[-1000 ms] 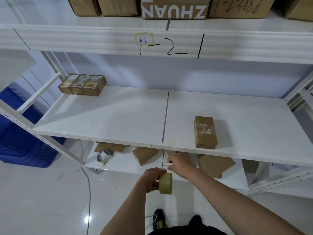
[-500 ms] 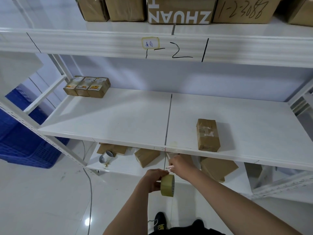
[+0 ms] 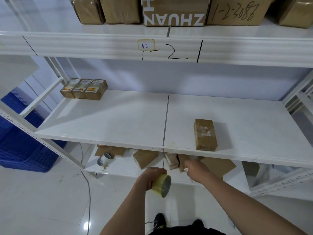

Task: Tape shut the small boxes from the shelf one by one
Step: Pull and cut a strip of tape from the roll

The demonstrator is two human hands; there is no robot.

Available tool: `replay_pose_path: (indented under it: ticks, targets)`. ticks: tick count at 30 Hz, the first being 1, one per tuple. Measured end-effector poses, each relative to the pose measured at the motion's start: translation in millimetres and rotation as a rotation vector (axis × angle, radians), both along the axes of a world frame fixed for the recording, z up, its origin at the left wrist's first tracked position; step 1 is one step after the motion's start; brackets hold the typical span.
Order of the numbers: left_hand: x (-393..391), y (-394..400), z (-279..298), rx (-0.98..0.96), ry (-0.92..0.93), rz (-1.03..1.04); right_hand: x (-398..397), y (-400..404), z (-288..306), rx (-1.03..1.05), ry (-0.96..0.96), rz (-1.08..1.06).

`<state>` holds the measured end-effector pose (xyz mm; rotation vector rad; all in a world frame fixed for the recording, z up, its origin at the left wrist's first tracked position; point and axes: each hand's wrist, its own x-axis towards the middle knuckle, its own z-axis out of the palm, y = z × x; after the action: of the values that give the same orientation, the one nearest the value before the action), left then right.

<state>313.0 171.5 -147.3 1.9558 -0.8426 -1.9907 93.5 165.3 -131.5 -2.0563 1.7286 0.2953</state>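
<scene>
Lower centre: the yellowish tape roll (image 3: pixel 161 185) is gripped by the left hand (image 3: pixel 149 178); the right hand (image 3: pixel 197 171), now drawn rightward from it, is pinched on something indiscernible. The taped brown cardboard box (image 3: pixel 205 134) lies right of centre on the white shelf (image 3: pixel 118 126).

A white metal rack (image 3: pixel 118 126) stands against a pale bluish wall (image 3: pixel 169 77). Its upper beam (image 3: pixel 101 46) bears handwritten black marks "1-2 1" and a small yellow-edged label (image 3: pixel 146 45). The perforated upright (image 3: pixel 50 146) slants down to a glossy white tiled floor (image 3: pixel 42 200), where a bright spot of light (image 3: pixel 86 225) is reflected. A thin grey cable (image 3: pixel 89 192) runs over the tiles. A blue plastic crate (image 3: pixel 22 146) sits at the left.
</scene>
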Motion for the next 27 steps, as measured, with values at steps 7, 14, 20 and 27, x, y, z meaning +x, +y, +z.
replay_pose_path:
  ticks: [7, 14, 20, 27]
  targets:
    - [6.8, -17.2, 11.4, -0.103, -0.352, -0.385, 1.1, -20.5, 12.7, -0.004, -0.109, -0.115]
    - [17.1, -52.4, 48.6, -0.244, -0.24, -0.18, 7.5, -34.8, 28.6, -0.136, -0.423, -0.25]
    - [-16.4, -105.6, 103.3, -0.475, -0.137, -0.003, -9.0, -55.0, 58.9, -0.298, -0.675, -0.453]
    - [-80.7, -136.2, 125.2, -0.589, -0.056, 0.102, -82.4, -75.9, 79.1, -0.541, -0.664, -0.592]
